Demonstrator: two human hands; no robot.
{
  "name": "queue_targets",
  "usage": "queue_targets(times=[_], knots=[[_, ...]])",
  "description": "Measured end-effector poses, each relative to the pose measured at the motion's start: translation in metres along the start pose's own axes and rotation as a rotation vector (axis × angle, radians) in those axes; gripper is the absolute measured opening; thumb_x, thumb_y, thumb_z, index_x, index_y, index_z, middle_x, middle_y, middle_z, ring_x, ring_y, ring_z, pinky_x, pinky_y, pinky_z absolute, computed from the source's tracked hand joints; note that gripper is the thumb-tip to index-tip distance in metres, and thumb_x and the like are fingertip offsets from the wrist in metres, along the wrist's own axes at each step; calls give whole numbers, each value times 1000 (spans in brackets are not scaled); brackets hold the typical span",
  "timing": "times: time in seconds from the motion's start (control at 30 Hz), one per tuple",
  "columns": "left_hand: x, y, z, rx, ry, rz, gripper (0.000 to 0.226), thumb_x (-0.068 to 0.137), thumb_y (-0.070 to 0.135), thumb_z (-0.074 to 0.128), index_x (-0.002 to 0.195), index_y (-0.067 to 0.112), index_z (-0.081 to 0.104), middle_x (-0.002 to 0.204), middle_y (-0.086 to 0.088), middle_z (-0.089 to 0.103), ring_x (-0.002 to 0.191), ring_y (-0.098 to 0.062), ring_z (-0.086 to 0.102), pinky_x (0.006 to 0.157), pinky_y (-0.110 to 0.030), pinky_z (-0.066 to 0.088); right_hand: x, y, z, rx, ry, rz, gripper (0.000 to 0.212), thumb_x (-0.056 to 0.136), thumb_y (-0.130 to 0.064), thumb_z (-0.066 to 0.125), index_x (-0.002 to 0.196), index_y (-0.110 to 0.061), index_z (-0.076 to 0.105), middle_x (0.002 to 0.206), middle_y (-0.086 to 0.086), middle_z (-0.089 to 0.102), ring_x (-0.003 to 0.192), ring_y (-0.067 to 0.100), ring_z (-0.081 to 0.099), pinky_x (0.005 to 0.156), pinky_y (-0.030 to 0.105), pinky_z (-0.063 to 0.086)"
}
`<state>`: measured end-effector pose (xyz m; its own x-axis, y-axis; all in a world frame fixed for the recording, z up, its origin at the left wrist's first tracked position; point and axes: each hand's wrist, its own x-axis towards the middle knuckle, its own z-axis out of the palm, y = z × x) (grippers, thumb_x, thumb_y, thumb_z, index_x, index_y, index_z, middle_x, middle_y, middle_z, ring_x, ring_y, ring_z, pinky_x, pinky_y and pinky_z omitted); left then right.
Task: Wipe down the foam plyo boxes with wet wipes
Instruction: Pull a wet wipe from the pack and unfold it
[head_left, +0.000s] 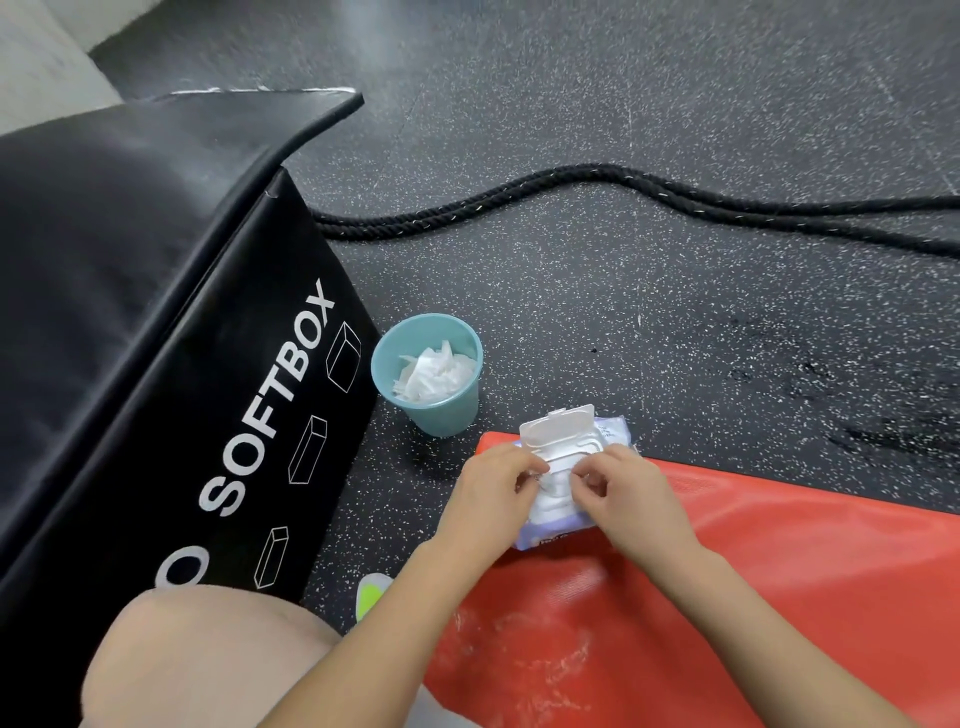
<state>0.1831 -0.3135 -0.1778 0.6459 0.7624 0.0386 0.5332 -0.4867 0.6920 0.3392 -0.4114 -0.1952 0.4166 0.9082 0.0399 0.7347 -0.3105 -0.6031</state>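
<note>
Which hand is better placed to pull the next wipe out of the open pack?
Probably the right hand: its fingertips pinch at the opening of the wet wipes pack, while the left hand steadies the pack's side.

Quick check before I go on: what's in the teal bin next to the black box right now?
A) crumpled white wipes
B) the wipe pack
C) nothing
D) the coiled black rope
A: the teal bin holds crumpled white wipes; the black rope lies on the floor behind it, and the wipe pack sits on the red box under both hands.
</note>
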Motion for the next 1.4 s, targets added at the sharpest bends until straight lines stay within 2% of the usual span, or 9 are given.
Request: queue_targets(times=[0.4,0.5,0.6,0.67,0.77,0.83,0.93,1.1,1.4], knots=[[-6,-1,5,38,14,34,25,83,3,63,102,13,77,96,2,74,95,-14,61,84,-8,33,6,-23,12,-382,-7,11,17,79,-25,74,65,-17,69,67,3,63,57,31,63,47,34,40],[-6,-1,5,37,-7,31,25,87,6,63,105,15,77,103,3,75,101,-14,61,87,-11,35,10,-23,13,-387,-27,-11,25,62,-15,84,54,-15,60,56,5,56,41,30,54,40,26,27],[-5,-2,5,25,-11,23,25,87,7,63,106,15,77,101,3,75,99,-15,61,89,-19,41,17,-21,14,-351,-44,-52,23,64,-11,80,58,-13,58,60,6,55,46,32,55,39,32,36],[-5,-2,5,26,-16,23,24,88,9,64,107,15,76,99,1,74,98,-16,61,90,-26,46,18,-14,14,-238,-16,-59,17,72,-16,71,64,-15,57,67,3,55,56,31,57,46,36,41],[-6,-2,6,44,-30,31,22,89,14,65,109,16,74,101,1,72,102,-18,59,91,-30,46,11,-11,8,-12,50,-114,12,66,-24,65,63,-19,54,64,-9,46,56,13,48,51,24,33],[-7,-2,7,59,-35,27,22,91,19,65,112,17,72,103,0,71,105,-18,58,93,-31,45,9,-12,3,146,75,-115,10,63,-19,66,63,-21,57,62,-9,49,58,8,46,55,15,34],[-6,-2,7,72,-17,21,22,92,23,66,113,18,72,106,-1,72,107,-19,59,94,-33,45,7,-18,-7,383,111,41,18,68,-6,74,65,-19,63,62,-5,58,57,5,47,59,21,41],[-5,-1,4,68,2,0,22,89,23,70,111,19,73,103,-1,72,101,-19,60,85,-23,38,10,-28,-26,901,0,178,20,76,1,71,67,-17,68,65,-8,60,62,6,48,62,17,39],[-8,-1,7,113,-27,4,20,89,25,67,107,18,69,100,0,69,102,-21,59,87,-38,48,33,-54,-67,1351,47,145,32,85,10,62,70,-18,70,68,1,59,63,11,48,64,19,43]])
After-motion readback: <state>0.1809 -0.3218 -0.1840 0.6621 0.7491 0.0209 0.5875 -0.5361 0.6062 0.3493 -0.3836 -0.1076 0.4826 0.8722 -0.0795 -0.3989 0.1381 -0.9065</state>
